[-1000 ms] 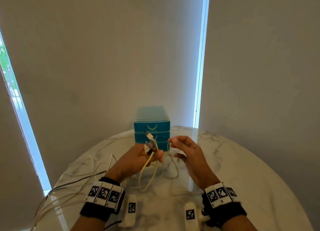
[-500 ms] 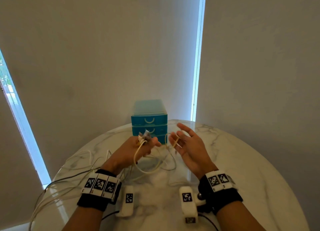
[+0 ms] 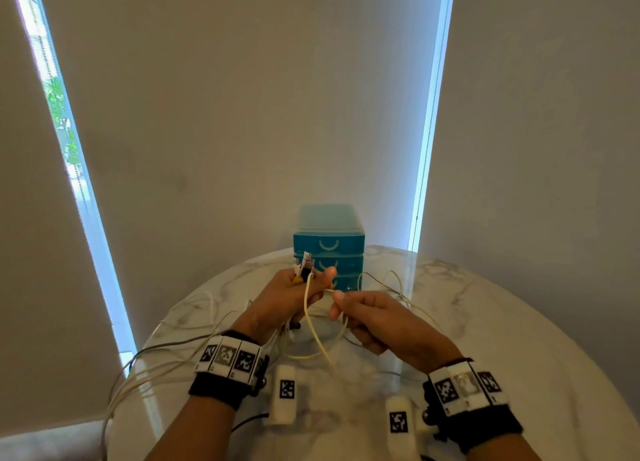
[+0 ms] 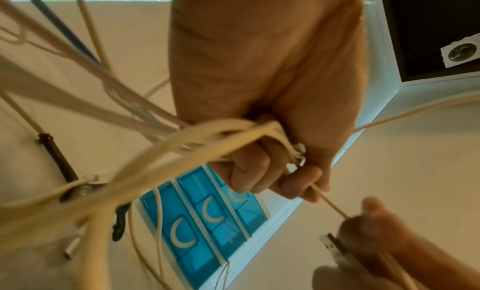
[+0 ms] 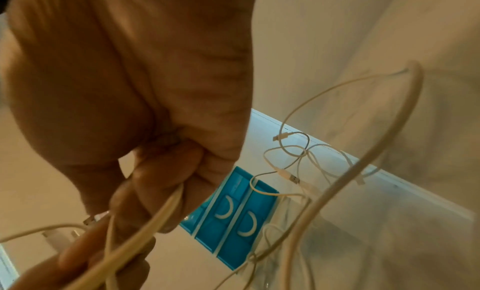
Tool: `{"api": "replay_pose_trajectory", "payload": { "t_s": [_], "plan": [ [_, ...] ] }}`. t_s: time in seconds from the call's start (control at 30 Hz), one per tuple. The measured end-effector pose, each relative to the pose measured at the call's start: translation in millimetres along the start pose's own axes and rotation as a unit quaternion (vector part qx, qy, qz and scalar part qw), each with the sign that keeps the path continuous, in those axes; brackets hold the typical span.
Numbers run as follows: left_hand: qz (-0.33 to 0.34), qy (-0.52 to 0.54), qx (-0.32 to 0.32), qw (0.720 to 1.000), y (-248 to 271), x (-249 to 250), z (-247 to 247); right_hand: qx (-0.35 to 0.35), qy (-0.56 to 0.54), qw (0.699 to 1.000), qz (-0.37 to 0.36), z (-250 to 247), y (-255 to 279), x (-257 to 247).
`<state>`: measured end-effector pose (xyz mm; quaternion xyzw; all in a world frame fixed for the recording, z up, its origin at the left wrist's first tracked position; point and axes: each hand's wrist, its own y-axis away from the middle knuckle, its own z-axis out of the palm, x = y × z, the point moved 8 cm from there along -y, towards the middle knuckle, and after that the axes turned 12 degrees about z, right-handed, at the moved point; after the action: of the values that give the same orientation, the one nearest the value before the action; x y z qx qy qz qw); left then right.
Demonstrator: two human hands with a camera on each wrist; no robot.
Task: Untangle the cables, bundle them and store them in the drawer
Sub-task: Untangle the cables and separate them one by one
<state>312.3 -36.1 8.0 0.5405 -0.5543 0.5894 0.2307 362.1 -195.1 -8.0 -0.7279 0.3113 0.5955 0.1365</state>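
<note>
Cables (image 3: pixel 313 325) loop over table (image 3: pixel 519 356) at 6 o'clock; left hand (image 3: pixel 280 301) fisted round bunch, plugs (image 3: pixel 304 265) pointing up toward 12. Right hand (image 3: pixel 377 318) pinches one strand (image 4: pixel 328 202) pulled straight across 9–3 between hands. Loose cables trail off at 8. Drawers (image 3: pixel 329 249) at 12, shut, fronts facing near.

Each bare forearm wears a black fabric wrist strap (image 3: pixel 216 389) topped by a white band of three square black-and-white coded markers (image 3: pixel 228 356). A small white camera block (image 3: pixel 285 395) with one marker projects beside each wrist.
</note>
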Motion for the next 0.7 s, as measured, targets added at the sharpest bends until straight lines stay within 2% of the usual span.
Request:
{"api": "replay_pose_trajectory", "payload": {
  "t_s": [0.07,0.13,0.2,0.4,0.57,0.7],
  "plan": [
    [-0.006,-0.006,0.006,1.000,-1,-5,-1,0.007,0.040,0.999,-0.004,1,1,-3],
    [-0.016,-0.032,0.007,0.999,-2,-9,-2,0.031,0.154,0.987,-0.018,9,-2,-4],
    [-0.026,-0.073,-0.005,0.997,-2,-11,-2,0.049,0.217,0.975,-0.017,13,-8,2],
    [-0.018,-0.148,-0.021,0.989,-5,-11,3,0.022,0.173,0.985,-0.008,39,-8,7],
    [-0.030,-0.164,-0.047,0.985,-1,-9,10,0.047,0.124,0.991,0.013,45,-13,11],
    [-0.043,-0.167,-0.054,0.984,0,-8,4,-0.016,0.136,0.990,0.019,38,-3,6]
  ]
}}
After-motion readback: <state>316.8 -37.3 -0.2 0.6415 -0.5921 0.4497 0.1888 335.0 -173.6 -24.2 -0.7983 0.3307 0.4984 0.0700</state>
